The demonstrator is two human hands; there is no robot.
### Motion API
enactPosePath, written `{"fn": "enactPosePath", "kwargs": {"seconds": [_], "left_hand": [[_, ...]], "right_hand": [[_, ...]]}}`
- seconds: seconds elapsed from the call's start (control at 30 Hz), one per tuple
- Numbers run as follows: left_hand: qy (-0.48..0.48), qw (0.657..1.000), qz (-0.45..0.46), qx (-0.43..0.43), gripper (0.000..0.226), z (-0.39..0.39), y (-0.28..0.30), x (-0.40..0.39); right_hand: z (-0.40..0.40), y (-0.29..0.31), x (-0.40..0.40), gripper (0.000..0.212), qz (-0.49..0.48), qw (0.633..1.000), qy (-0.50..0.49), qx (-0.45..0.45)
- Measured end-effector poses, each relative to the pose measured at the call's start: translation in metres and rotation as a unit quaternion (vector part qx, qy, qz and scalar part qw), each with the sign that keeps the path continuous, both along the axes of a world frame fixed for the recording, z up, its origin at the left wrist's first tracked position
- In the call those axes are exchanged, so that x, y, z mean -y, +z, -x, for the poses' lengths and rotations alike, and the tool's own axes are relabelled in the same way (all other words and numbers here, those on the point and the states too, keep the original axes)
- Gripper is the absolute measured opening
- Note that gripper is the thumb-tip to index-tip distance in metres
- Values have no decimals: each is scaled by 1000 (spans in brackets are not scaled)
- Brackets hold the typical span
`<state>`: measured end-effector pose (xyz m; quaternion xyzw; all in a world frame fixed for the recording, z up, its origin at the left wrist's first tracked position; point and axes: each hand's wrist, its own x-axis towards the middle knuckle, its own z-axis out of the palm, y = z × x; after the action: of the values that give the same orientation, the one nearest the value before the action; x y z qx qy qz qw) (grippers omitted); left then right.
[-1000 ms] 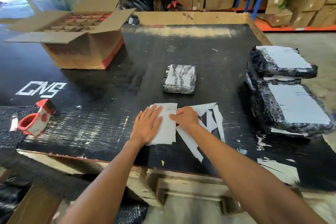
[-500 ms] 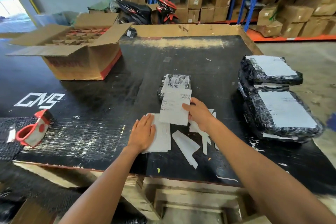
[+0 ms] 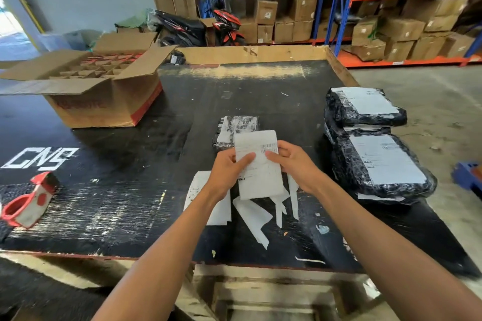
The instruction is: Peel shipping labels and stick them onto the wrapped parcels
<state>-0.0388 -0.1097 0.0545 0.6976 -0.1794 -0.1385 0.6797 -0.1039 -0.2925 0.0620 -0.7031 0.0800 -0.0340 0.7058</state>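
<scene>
both hands, left hand (image 3: 226, 167) and right hand (image 3: 294, 164), pinched one shipping label (image 3: 259, 167) above the small wrapped parcel (image 3: 236, 125) on the black table (image 3: 130, 216).

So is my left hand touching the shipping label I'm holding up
Touching. In the head view the left hand pinches the shipping label, its thumb lying over the label's left edge.

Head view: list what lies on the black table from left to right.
Red tape dispenser → open cardboard box → label sheet held in both hands → stack of labelled black parcels.
</scene>
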Motion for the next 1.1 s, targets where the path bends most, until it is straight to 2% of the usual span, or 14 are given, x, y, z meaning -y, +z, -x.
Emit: {"fn": "enactPosePath", "kwargs": {"seconds": [0.17, 0.3, 0.37, 0.6, 0.73, 0.9, 1.0, 1.1], "left_hand": [[-7, 1000, -4, -11, 25, -1, 1, 17], [-53, 992, 55, -96, 32, 3, 6, 28], [-90, 988, 50, -118, 36, 4, 7, 30], [-33, 996, 34, -74, 33, 0, 17, 38], [-50, 994, 41, -85, 34, -3, 20, 35], [-12, 995, 53, -79, 28, -6, 28, 32], [-33, 996, 27, -77, 25, -6, 33, 28], [-56, 995, 1, -79, 23, -3, 35, 25]], "right_hand": [[2, 1, 14, 12, 76, 993, -90, 32], [3, 5, 19, 9, 93, 985, -136, 57], [3, 7, 22, 8, 88, 983, -148, 66], [4, 10, 30, 8, 14, 989, -124, 79], [5, 12, 32, 7, 26, 991, -106, 80], [8, 14, 29, 8, 43, 996, -41, 69], [9, 14, 28, 14, 46, 993, -72, 84], [8, 17, 29, 10, 39, 989, -95, 103]]}}
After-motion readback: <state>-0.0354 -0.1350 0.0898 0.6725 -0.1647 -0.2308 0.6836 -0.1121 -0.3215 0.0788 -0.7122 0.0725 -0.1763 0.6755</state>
